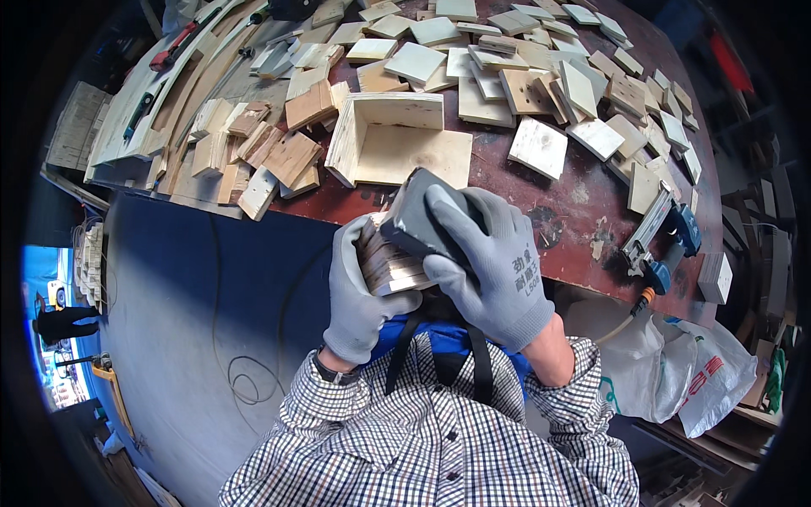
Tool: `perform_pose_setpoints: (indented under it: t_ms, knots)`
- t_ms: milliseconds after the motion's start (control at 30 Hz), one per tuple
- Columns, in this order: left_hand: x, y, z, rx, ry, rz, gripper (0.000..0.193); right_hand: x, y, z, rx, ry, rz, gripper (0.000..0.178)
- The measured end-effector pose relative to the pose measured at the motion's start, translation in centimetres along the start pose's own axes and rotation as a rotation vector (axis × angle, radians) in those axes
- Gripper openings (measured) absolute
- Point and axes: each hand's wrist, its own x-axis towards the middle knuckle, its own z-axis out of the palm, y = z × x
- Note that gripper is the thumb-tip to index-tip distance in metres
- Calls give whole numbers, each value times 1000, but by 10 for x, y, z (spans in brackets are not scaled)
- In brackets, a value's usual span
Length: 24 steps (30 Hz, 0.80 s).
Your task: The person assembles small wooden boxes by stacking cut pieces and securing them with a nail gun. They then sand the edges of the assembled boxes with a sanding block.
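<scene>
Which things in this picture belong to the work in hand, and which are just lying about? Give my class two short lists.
Work in hand:
layered wooden piece, in the left hand
dark block, in the right hand

Apparently just lying about:
blue tool
plastic bags
red tool
loose wooden blocks, though possibly related

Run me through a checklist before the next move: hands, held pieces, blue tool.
1. Left hand holding the wood: ok.
2. Right hand holding the dark block: ok.
3. Gloves on both hands: ok.
4. Underside of the dark block in good condition: cannot tell, hidden.
5. Blue tool apart from both hands: ok.
6. Blue tool well back from the edge of the table: not ok, it lies close to it.
</scene>
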Motion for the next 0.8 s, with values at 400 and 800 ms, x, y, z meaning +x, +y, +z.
perform_pose_setpoints:
  t_ms: [400,800]
  knots:
    - [0,17,-2,-410,22,-283,84,-2,-32,-14,-65,176,-56,62]
    - [-26,-8,-21,-473,-72,-281,31,-28,7,-12,-221,408,59,62]
